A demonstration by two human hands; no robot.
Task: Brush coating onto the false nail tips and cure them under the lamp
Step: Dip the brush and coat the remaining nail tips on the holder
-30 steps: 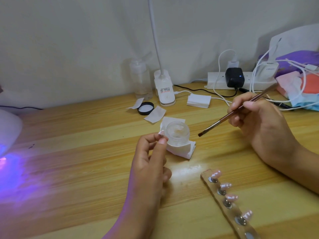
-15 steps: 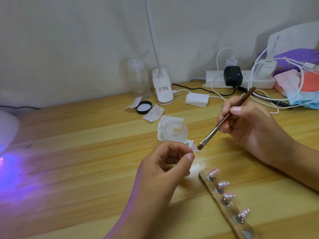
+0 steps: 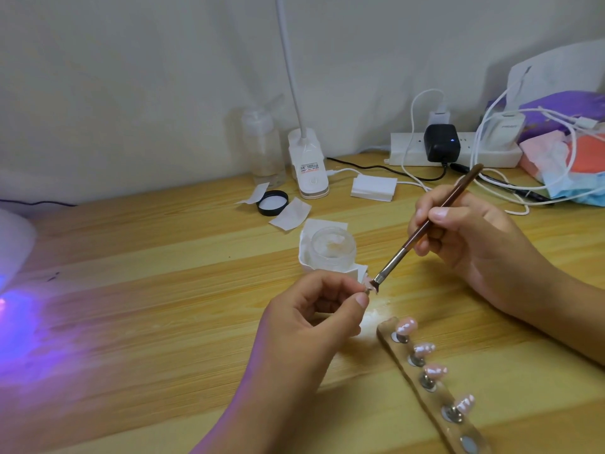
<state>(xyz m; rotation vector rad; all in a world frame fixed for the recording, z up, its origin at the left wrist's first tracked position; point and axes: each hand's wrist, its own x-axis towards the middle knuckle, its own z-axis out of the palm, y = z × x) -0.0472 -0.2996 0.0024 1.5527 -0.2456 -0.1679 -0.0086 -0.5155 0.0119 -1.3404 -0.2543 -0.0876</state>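
Jar (image 3: pixel 332 249) just behind brush (image 3: pixel 422 231) tip | nail stand (image 3: pixel 438 401) nearer | lid (image 3: pixel 272 202) beyond

power strip (image 3: pixel 397 152) against wall | clear bottle (image 3: pixel 263 149) | face masks (image 3: pixel 569 191) far right

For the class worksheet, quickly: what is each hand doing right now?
Left hand: pinches a false nail tip.
Right hand: grips the brush, bristles on that tip.

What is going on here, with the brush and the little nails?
A person is coating false nail tips. The left hand pinches one nail tip, and the right hand holds a brush with its bristles on that tip. Four more tips sit on the holder strip. An open jar stands behind, and the lamp at the left glows purple.
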